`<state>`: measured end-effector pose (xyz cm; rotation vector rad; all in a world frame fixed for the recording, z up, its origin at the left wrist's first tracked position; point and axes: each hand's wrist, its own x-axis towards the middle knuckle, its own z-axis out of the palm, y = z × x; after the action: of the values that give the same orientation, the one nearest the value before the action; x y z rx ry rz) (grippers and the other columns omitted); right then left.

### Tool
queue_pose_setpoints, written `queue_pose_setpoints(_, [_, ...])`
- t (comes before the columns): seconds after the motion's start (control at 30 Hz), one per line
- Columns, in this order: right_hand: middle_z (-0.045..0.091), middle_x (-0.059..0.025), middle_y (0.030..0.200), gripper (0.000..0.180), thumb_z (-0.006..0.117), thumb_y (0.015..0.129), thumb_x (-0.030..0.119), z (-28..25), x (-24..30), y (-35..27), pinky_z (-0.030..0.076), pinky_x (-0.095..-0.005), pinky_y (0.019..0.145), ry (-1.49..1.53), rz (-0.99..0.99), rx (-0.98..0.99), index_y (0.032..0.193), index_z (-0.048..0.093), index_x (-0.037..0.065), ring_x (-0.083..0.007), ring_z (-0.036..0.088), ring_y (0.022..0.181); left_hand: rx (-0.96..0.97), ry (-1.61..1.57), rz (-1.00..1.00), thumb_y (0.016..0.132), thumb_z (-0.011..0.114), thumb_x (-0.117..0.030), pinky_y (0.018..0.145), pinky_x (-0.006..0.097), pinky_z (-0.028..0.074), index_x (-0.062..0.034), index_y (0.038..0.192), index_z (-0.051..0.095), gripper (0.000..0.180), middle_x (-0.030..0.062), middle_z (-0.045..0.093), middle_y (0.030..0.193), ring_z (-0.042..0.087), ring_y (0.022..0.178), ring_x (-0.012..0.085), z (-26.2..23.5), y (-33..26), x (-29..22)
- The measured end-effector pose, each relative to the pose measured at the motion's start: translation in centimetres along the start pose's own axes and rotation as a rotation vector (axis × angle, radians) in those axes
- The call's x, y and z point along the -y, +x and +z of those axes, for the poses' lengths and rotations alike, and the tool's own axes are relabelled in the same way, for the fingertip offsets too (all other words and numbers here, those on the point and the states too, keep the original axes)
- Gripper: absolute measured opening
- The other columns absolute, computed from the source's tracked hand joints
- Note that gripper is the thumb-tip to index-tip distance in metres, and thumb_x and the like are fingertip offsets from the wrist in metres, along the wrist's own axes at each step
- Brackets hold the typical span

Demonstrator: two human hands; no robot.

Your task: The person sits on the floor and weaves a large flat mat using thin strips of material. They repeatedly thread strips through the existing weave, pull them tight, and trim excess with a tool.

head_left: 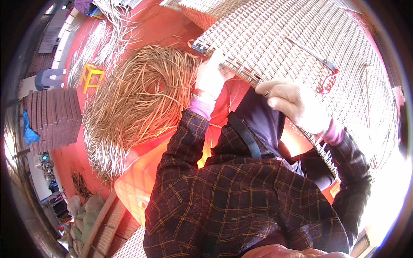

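**Gloved hands at the edge of a woven panel**

Far left: a stack of dark reddish-brown woven mats (pixel 53 118) on the red floor (pixel 150 30), with a blue cloth (pixel 29 132) at its side. Above it, a small yellow stool (pixel 92 76), well apart from the hands. Further right, a big loose coil of tan rattan strips (pixel 137 107), spread over the floor and reaching up to the panel's lower corner.

Near centre: left hand (pixel 211 77), in a pale glove over a pink cuff, closed on the lower rim of the woven panel (pixel 309 47), fingers curled over the edge next to a small blue piece (pixel 198 48) at the corner. To the right along that same rim: right hand (pixel 297 105), also gloved, clenched narrow around the edge and a strand there; impossible to tell exactly what sits inside the fist.

Panel itself large, pale, tightly woven, tilted across the upper right and resting against the lap of a person in a dark plaid shirt (pixel 241 202). On its surface, right of the hands: a long thin metal tool (pixel 310 53) lying slantwise, ending in a red handle (pixel 329 81).
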<state>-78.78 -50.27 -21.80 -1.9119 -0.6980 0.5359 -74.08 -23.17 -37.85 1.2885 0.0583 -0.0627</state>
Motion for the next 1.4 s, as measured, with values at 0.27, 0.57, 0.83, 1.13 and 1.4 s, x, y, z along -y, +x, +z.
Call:
queue_pose_setpoints(0.27, [0.072,-0.0174,0.100,0.029,0.059,0.107,0.032,-6.3,-4.7,-14.8,0.054,-0.0404,0.073,-1.018,0.399,-0.153,0.107,0.069,0.004,-0.0228,0.072,0.087,0.051,-0.493,-0.135,0.103,0.064,-0.018,0.074,0.036,0.061,0.0032,0.133,0.059,0.037,0.0141,0.074,0.113,0.073,0.096,0.0215,-0.4,1.4,1.3])
queue_pose_setpoints(0.57, [0.052,0.0023,0.064,0.024,0.054,0.103,0.019,-11.6,-8.7,-20.1,0.027,-0.0226,0.050,-0.211,0.720,-0.812,0.084,0.063,0.008,-0.0030,0.038,0.056,0.044,-0.239,-0.251,0.102,0.070,-0.025,0.077,0.035,0.061,0.0064,0.124,0.064,0.039,0.0121,0.075,0.096,0.075,0.086,0.0228,-1.1,-0.8,-1.4])
queue_pose_setpoints(0.83, [0.072,-0.0108,0.112,0.019,0.069,0.090,0.000,-4.5,-3.6,-8.5,0.053,-0.0381,0.096,-0.804,0.182,-0.476,0.108,0.071,0.006,-0.0296,0.069,0.107,-0.277,0.348,0.213,0.098,0.069,-0.010,0.083,0.029,0.057,0.0029,0.119,0.073,0.026,0.0089,0.076,0.105,0.072,0.092,0.0149,-7.7,0.8,-4.1])
queue_pose_setpoints(1.13, [0.069,-0.0080,0.091,0.010,0.072,0.085,0.007,2.4,-3.4,9.0,0.054,-0.0417,0.079,-0.733,-0.360,-0.396,0.095,0.070,0.008,-0.0316,0.066,0.090,0.068,1.063,0.565,0.096,0.071,-0.010,0.090,0.031,0.058,-0.0007,0.125,0.073,0.030,0.0124,0.077,0.116,0.074,0.101,0.0196,-8.2,4.4,-7.0])
queue_pose_setpoints(1.4, [0.069,-0.0131,0.088,0.014,0.070,0.084,0.019,4.7,-5.7,17.9,0.055,-0.0461,0.075,-0.820,-0.330,-0.477,0.094,0.071,0.008,-0.0348,0.068,0.083,0.300,1.094,0.433,0.096,0.068,-0.011,0.086,0.033,0.057,0.0005,0.121,0.071,0.028,0.0160,0.075,0.107,0.074,0.095,0.0257,-7.9,6.4,-9.9])
